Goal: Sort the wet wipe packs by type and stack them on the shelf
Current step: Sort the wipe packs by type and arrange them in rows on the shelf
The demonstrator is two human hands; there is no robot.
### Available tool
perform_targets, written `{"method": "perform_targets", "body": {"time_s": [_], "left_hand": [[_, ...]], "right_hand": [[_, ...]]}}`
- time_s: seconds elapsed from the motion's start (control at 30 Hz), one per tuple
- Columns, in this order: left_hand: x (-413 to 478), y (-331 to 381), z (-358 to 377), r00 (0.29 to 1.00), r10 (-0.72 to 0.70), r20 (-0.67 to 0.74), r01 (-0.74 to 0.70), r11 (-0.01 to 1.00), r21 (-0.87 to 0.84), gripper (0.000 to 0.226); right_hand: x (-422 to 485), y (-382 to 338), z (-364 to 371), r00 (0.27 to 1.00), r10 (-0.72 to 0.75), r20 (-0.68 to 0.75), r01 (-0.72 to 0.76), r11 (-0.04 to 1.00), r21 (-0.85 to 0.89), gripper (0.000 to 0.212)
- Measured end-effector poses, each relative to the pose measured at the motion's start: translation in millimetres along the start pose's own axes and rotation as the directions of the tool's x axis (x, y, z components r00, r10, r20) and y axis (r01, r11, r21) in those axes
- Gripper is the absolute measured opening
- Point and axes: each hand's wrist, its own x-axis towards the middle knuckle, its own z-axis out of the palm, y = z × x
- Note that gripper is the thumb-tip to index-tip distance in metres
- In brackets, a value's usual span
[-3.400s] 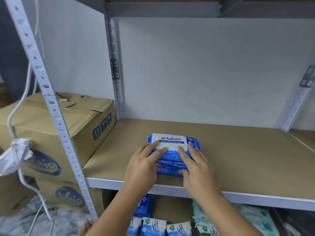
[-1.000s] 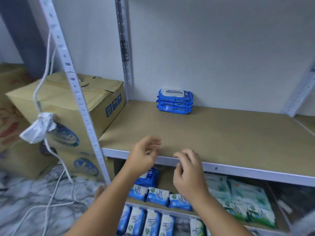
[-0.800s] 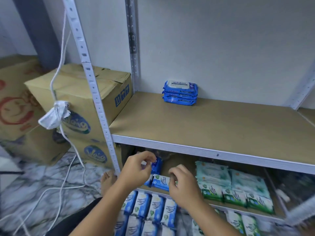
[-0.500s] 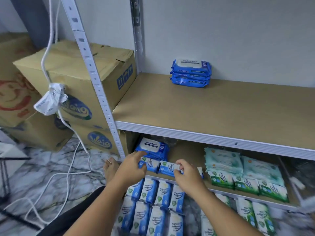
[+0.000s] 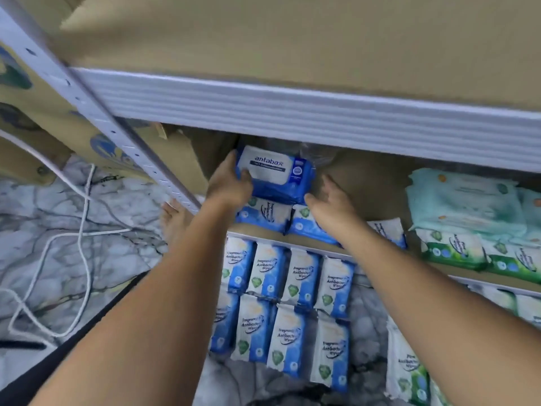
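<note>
My left hand grips the left end of a blue Antabax wet wipe pack on the lower shelf. Just right of the pack, my right hand reaches in with its fingers spread, its thumb at the pack's lower right corner. The pack lies on top of smaller blue-and-white wipe packs. More blue-and-white packs lie in rows on the floor below. The upper shelf's board fills the top of the view; the stack placed there is out of view.
The upper shelf's grey front rail runs across just above my hands. Pale green packs and green-and-white packs sit at the right of the lower shelf. A cardboard box, white cable and my foot are at the left.
My head has dropped toward the lower shelf. Both hands went from the upper shelf down under it; my left hand has taken hold of the Antabax pack.
</note>
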Motion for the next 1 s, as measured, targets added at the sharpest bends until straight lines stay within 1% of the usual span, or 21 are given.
{"method": "perform_targets", "body": {"time_s": [0.1, 0.17, 0.27, 0.33, 0.37, 0.43, 0.57, 0.63, 0.7, 0.77, 0.9, 0.93, 1.0], "left_hand": [[38.9, -9.7, 13.1, 0.999, -0.008, -0.037, 0.009, 0.999, 0.035, 0.047], [59.6, -15.9, 20.2, 0.999, -0.011, -0.037, 0.013, 0.998, 0.063, 0.039], [76.8, -20.4, 31.3, 0.999, -0.03, -0.031, 0.031, 0.999, 0.022, 0.021], [79.7, -21.2, 40.0, 0.998, -0.058, -0.038, 0.057, 0.998, -0.03, 0.011], [79.8, -21.1, 44.8, 0.997, -0.067, -0.038, 0.065, 0.996, -0.054, 0.013], [78.5, -18.3, 53.4, 0.997, -0.068, -0.028, 0.065, 0.994, -0.093, 0.023], [74.6, -7.7, 55.2, 0.978, -0.19, 0.083, 0.195, 0.979, -0.065, 0.054], [73.8, -5.6, 52.3, 0.973, -0.187, 0.135, 0.197, 0.978, -0.067, 0.066], [69.2, -7.8, 48.7, 0.979, -0.146, 0.145, 0.164, 0.979, -0.124, 0.064], [61.0, -15.8, 49.3, 0.991, -0.095, 0.094, 0.114, 0.968, -0.225, 0.053], [33.2, -17.7, 54.7, 0.996, -0.059, -0.074, 0.027, 0.926, -0.376, 0.041], [27.0, -14.4, 56.1, 0.992, -0.056, -0.115, 0.004, 0.911, -0.412, 0.04], [13.7, -5.8, 57.2, 0.984, -0.045, -0.175, -0.044, 0.879, -0.475, 0.041]], "right_hand": [[32.0, 10.0, 12.6, 0.997, -0.001, -0.082, -0.004, 0.998, -0.059, 0.051], [51.9, 14.6, 19.9, 0.995, 0.006, -0.101, -0.011, 0.999, -0.047, 0.041], [75.5, 13.8, 28.7, 0.999, 0.028, -0.044, -0.03, 0.999, -0.045, 0.032], [84.2, 14.6, 33.7, 1.0, 0.026, -0.005, -0.026, 0.996, -0.08, 0.034], [86.3, 16.3, 36.7, 1.0, 0.026, 0.002, -0.025, 0.996, -0.09, 0.033], [87.3, 18.0, 41.6, 1.0, 0.026, 0.007, -0.025, 0.995, -0.092, 0.028], [88.7, 15.2, 41.2, 1.0, 0.01, -0.019, -0.011, 0.996, -0.091, 0.026], [87.3, 16.5, 38.0, 1.0, 0.001, -0.004, -0.001, 0.999, -0.051, 0.025], [81.9, 19.4, 37.5, 1.0, -0.026, -0.005, 0.026, 1.0, 0.001, 0.026], [73.7, 19.8, 41.6, 0.998, -0.055, -0.04, 0.056, 0.998, 0.035, 0.035], [58.7, 15.8, 45.6, 0.987, -0.094, -0.132, 0.1, 0.994, 0.039, 0.065], [54.0, 13.6, 43.7, 0.983, -0.096, -0.154, 0.104, 0.993, 0.047, 0.068], [41.3, 8.6, 38.0, 0.966, -0.114, -0.232, 0.132, 0.989, 0.062, 0.069]]}}
